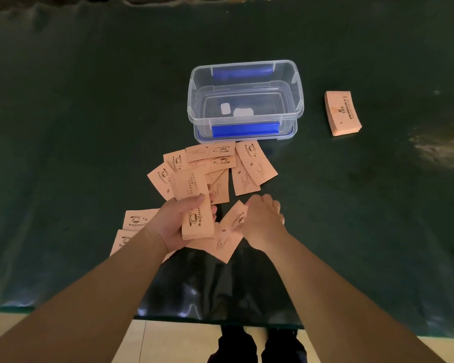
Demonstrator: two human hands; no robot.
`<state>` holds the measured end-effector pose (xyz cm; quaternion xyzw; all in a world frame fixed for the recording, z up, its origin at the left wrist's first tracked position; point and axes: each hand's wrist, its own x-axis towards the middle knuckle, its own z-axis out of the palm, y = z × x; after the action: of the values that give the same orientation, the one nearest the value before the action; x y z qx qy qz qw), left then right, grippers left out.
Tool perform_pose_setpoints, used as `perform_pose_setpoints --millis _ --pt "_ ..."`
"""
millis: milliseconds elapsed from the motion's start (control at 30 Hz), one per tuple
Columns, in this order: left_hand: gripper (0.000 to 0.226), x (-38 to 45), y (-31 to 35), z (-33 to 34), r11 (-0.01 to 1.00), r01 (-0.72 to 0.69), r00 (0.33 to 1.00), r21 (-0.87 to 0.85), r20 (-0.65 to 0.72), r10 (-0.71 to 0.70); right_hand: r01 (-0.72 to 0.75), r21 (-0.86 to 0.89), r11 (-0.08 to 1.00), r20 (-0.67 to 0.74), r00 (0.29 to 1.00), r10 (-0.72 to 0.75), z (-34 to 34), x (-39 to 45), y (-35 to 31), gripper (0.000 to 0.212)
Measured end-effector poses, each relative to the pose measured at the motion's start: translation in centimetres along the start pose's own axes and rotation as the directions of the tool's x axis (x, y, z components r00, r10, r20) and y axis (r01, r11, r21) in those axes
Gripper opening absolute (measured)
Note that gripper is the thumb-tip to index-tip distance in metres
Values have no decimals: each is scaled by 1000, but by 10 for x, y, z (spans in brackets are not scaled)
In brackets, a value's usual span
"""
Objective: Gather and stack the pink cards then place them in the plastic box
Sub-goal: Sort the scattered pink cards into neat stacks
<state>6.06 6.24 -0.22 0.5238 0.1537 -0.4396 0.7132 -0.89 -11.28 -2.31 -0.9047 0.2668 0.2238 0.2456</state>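
At the near edge, the person's two bare forearms are reaching out over the dark green table (pixel 63 153). The left hand (pixel 173 226) is gripping a small stack of pink cards (pixel 195 205), thumb lying across the top face and fingers curling underneath, so the stack is standing lifted above the loose ones. The right hand (pixel 264 221) is lying palm down, just right of that stack, its fingers bending onto a loose pink card (pixel 230 237) resting on the table; whether it is pinching that card or only pressing on it cannot be told.

More loose cards (pixel 136 221) are poking out to the left from beneath the left wrist. Just beyond the hands, a scattered spread of pink cards (pixel 254 163) is overlapping in several directions, printed with a coffee cup design, and reaching almost to the near wall of the clear plastic box (pixel 298 100).

The box is sitting open in the middle of the table with blue clips on its near and far sides, seemingly resting on its own lid. Well to the right of it, a separate neat pile of pink cards (pixel 342 113) is lying alone.
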Motion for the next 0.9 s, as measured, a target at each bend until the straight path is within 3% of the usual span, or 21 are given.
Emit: perform_pose_setpoints --millis 100,200,267,367,433,533,633,700,800,833,900 --pt "60 1 -3 0 1000 11 1000 -5 -2 -11 -21 150 988 26 999 18 -2 -3 2 65" --pt "55 1 -5 2 1000 22 1000 -10 -11 -22 -49 442 896 33 999 38 -12 -9 19 33" --pt "57 4 -6 7 998 47 999 -31 -13 -47 -53 646 761 -22 996 89 -25 -15 34 20" --pt "59 8 -6 19 992 104 994 -65 33 -102 -25 860 509 -88 977 195 -49 -27 47 24" --pt "66 11 -9 30 992 115 986 -51 124 -108 15 908 418 -83 986 145 -60 -32 48 21" --pt "75 15 -17 46 993 113 962 34 248 -118 25 916 400 -41 999 31 -76 -36 41 23" --pt "93 17 -23 56 992 126 922 7 368 -119 15 940 341 -22 1000 16 -86 -36 37 16" --pt "101 17 -26 60 990 117 924 -74 373 -81 -7 981 192 -4 998 55 -88 -34 38 11" --pt "97 20 -28 61 981 41 930 -188 367 32 -65 964 -257 96 989 112 -85 -34 43 30" --pt "93 21 -27 60 975 17 925 -223 375 69 -68 933 -354 115 987 113 -82 -36 45 40" --pt "91 21 -27 61 973 -17 927 -230 362 102 -88 903 -420 128 989 69 -74 -41 45 47"
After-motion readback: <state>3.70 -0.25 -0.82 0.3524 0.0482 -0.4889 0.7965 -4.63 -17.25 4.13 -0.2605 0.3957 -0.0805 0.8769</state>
